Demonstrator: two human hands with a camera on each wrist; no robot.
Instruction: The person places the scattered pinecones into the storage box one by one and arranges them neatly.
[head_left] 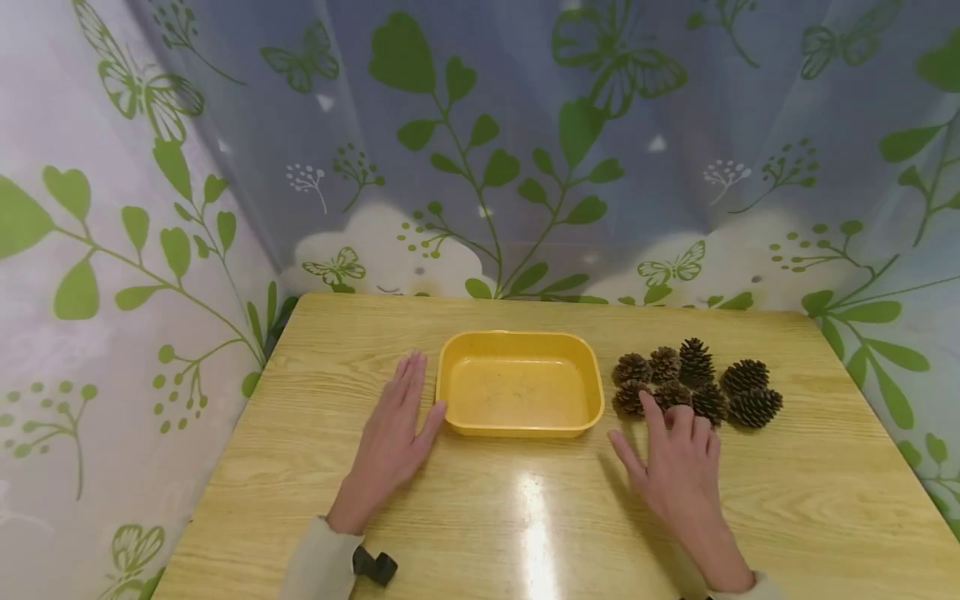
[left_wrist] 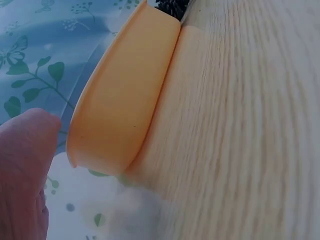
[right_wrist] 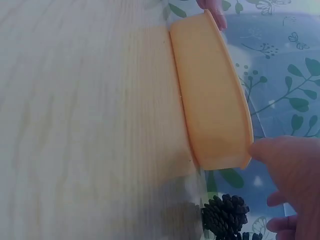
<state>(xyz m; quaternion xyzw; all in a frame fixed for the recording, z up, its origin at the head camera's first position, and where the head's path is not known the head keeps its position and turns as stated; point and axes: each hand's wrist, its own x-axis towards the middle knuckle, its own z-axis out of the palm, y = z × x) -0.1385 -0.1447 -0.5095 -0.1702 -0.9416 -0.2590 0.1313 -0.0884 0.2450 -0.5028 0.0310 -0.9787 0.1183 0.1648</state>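
Observation:
A yellow plastic tray (head_left: pixel 521 393) sits on the wooden table, with nothing in it but a few dark specks. Flat beside its left end lies my left hand (head_left: pixel 390 433), fingers straight, the thumb at the tray's rim. To the tray's right, several brown pine cones (head_left: pixel 696 363) are grouped in two rows. My right hand (head_left: pixel 678 471) hovers over the near row, fingers lightly bent and thumb apart, and partly hides some cones. Whether a fingertip touches a cone I cannot tell. The right wrist view shows the tray's side (right_wrist: pixel 212 100) and a pine cone (right_wrist: pixel 225 215) below the hand.
A wooden table (head_left: pixel 300 500) carries everything, its far edge against a curtain (head_left: pixel 510 150) printed with green leaves and butterflies. Similar fabric hangs at the left and right. A black strap piece (head_left: pixel 375 567) shows at the left sleeve.

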